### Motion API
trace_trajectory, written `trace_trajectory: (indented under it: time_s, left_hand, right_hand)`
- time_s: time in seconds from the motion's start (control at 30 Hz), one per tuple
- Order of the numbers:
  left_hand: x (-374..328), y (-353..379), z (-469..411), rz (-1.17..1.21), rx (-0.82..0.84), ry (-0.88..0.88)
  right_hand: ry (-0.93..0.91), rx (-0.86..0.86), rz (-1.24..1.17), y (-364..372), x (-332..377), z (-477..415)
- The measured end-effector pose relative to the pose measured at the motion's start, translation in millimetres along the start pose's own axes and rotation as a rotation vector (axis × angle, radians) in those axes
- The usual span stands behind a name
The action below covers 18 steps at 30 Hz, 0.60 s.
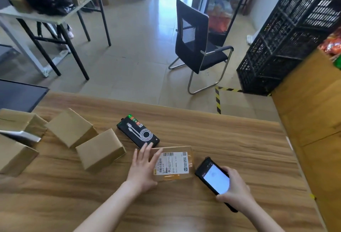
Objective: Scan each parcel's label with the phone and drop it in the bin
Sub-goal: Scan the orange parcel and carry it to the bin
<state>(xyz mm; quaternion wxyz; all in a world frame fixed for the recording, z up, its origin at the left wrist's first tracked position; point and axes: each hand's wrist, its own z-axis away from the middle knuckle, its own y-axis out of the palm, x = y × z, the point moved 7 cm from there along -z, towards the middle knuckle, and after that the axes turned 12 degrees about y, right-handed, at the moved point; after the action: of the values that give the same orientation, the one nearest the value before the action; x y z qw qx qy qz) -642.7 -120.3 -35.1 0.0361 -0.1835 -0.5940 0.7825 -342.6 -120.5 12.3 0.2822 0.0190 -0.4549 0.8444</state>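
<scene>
A flat brown parcel with a white barcode label facing up lies on the wooden table. My left hand rests on the parcel's left side with straight, spread fingers. My right hand grips a black phone just right of the parcel; its screen glows white. A black cable package lies just behind the parcel. Several plain cardboard boxes stand at the left of the table.
A large cardboard bin stands against the table's right edge. Beyond the table are a black mesh chair, stacked black crates and a grey table with boxes. Yellow-black tape marks the floor.
</scene>
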Motion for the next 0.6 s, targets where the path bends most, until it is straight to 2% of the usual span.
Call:
trace_trajectory:
  time_s: [0.07,0.2,0.4,0.6]
  left_hand:
    - [11.9,-1.1,-1.1,0.05,0.026,-0.016]
    - [16.2,-5.4,-2.8,0.051,-0.073,-0.012]
    - [10.3,-7.9,-2.3,0.049,-0.167,-0.023]
    - [5.1,-10.4,-0.7,0.039,-0.181,-0.021]
  right_hand:
    - [-0.034,0.016,0.077,3.4,14.7,-0.2]
    - [-0.026,0.059,0.167,20.6,39.7,1.0]
    - [0.084,0.121,0.007,43.9,49.8,4.4]
    - [0.133,0.114,-0.013,49.8,51.1,11.6]
